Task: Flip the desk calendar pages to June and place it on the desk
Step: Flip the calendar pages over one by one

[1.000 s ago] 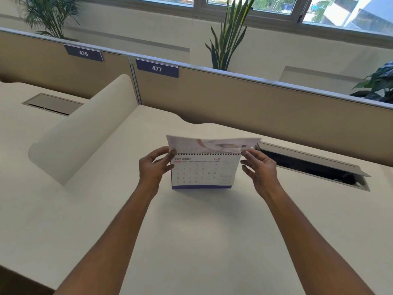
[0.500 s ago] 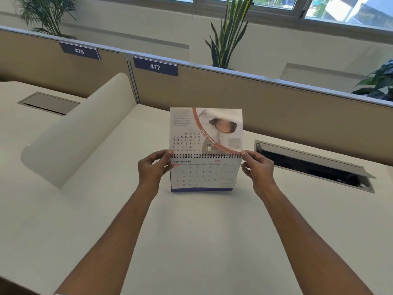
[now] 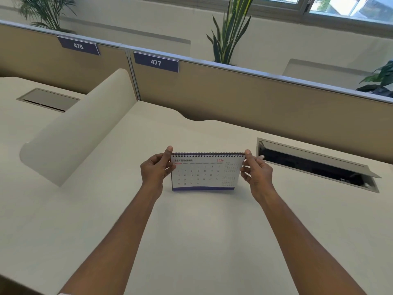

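I see both of my bare arms reaching forward over the cream, matte surface (image 3: 191, 241), and between the hands is the white desk calendar with a black spiral binding along its top and a dark blue band along its bottom (image 3: 205, 174). It stands upright, facing me, near the middle of the surface, and the page on show reads SEPTEMBER 2026. Its bottom edge sits right at the surface, though I cannot tell whether it bears weight there. My left hand (image 3: 155, 171) pinches the upper left corner at the binding, thumb on the front and fingers curled behind. My right hand (image 3: 257, 174) grasps the upper right corner in the same way. Just to the right of that hand, a rectangular grey cable recess set into the surface (image 3: 314, 167) has its flap raised. Its inside is dark, and I make out only a few small pale specks that I cannot identify. A matching grey hatch (image 3: 49, 100) lies shut on the neighbouring desk to the left, beyond a curved cream divider panel (image 3: 78, 126). A tan partition wall (image 3: 234, 99) runs along the back, carrying dark blue number plates 476 (image 3: 78, 46) and 477 (image 3: 156, 62).
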{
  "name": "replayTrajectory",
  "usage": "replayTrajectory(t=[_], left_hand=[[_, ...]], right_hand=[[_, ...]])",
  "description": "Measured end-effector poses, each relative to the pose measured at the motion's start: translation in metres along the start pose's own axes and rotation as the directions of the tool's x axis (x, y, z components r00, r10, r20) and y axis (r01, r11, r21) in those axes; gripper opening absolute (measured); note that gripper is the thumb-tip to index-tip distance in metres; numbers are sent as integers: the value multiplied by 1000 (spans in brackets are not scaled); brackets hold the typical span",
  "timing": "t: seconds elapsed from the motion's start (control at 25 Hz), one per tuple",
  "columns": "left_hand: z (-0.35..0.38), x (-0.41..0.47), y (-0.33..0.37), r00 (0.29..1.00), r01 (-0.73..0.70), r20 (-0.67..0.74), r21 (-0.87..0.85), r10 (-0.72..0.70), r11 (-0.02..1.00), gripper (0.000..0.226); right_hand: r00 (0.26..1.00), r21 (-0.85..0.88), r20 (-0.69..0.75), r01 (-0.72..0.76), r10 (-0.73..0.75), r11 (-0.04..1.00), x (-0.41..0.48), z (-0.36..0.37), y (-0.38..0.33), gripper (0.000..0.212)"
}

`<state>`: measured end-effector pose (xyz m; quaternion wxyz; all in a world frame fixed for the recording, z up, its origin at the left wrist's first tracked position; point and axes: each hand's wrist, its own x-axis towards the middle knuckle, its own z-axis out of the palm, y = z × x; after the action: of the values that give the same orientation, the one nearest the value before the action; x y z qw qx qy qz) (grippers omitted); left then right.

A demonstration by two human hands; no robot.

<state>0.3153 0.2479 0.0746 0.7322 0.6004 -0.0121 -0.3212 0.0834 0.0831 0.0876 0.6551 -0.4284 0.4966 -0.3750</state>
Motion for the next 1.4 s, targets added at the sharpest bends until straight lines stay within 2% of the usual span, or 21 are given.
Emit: replayTrajectory(t=[0.12,0.24,0.36,0.48,0.6,0.84,0.96,1.08,1.2,1.4], left_hand=[[-7,0,-7,999,-3,-37,42,4,999,37],[-21,-2,-25,998,7,-67,82,-2,997,22],[-38,-11,-48,998,14,-59,157,-4,988,8],[-49,-22,-67,999,22,-44,217,-12,976,11],[-53,-30,-75,1000,11,-25,294,-4,956,16],[-49,-42,-76,996,-52,-31,535,82,843,23],[-50,-44,-79,999,-18,-32,513,40,858,31],[-54,-44,-84,999,17,-37,422,-2,907,23],[-57,-45,-88,999,39,-44,330,-26,943,18],[-58,-47,-89,998,31,-63,321,-12,947,22]], right_hand=[[999,-34,-37,-13,12,999,1,-4,8,30],[997,-113,-71,-17,9,993,0,-14,29,15],[996,-196,-94,-31,13,980,-7,-24,56,18],[994,-253,-104,-43,17,966,-14,-27,75,25],[997,-250,-73,-13,-5,968,-18,-27,82,23],[996,-198,-93,-10,-9,980,-21,-32,86,23],[998,-105,-61,-35,29,994,-25,-37,85,22],[998,-41,-23,-54,53,998,-27,-41,82,21],[999,-23,-1,-53,53,998,-31,-46,79,20],[998,-22,1,-55,55,998,-36,-53,75,14]])
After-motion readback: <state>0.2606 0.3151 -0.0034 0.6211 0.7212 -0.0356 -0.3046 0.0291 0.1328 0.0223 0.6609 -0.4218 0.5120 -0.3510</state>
